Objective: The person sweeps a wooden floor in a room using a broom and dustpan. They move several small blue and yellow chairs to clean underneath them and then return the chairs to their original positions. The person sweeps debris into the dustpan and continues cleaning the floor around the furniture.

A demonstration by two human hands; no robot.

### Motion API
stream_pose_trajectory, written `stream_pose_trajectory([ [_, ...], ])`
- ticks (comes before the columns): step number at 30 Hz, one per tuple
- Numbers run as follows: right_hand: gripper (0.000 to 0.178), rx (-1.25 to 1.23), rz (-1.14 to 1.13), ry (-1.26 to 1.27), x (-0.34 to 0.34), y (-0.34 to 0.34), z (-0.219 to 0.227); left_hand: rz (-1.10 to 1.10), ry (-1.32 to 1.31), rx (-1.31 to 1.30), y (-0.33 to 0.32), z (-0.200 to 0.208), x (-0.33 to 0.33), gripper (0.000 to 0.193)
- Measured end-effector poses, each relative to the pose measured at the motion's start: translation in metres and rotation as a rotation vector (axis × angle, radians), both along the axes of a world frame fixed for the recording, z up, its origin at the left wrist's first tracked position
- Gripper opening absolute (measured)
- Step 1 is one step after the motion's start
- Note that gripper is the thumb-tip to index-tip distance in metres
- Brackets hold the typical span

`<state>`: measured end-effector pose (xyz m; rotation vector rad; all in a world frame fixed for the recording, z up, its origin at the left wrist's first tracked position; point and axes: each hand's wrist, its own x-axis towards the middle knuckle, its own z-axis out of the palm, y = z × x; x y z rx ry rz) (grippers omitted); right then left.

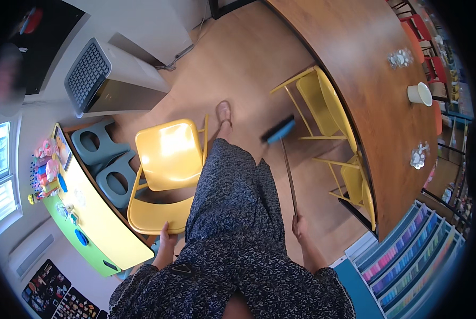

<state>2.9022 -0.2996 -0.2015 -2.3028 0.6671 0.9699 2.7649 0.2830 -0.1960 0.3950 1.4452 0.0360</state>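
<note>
A broom (pixel 287 133) with a blue head, dark bristles and a long thin handle reaches forward over the floor, its head near the yellow chairs at the table. My right hand (pixel 300 228) is closed round the upper end of its handle. At my left stands a shiny yellow folding chair (pixel 158 215), turned away from the wooden table. My left hand (pixel 167 235) grips the top edge of its backrest; some of the fingers are hidden behind it. One of my feet, in a pinkish shoe, shows ahead on the floor.
Two yellow folding chairs (pixel 320 103) are tucked under a long wooden table (pixel 349 48) at the right. Blue-grey stools (pixel 102 146) stand by a yellow-green table (pixel 108 218) at the left. Ahead is a tall air purifier (pixel 124 74); near right, a rack of coloured items (pixel 408 260).
</note>
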Motion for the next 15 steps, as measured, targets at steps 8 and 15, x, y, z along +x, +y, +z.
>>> stream_pose_trajectory([
  [8,0.046,0.051,0.162,-0.121,0.206,0.122,-0.012,-0.04,0.007,0.168,-0.005,0.036,0.055,0.038],
  [15,0.045,-0.021,0.444,0.006,0.293,0.151,-0.035,-0.059,-0.039,0.268,-0.002,0.096,0.156,0.031],
])
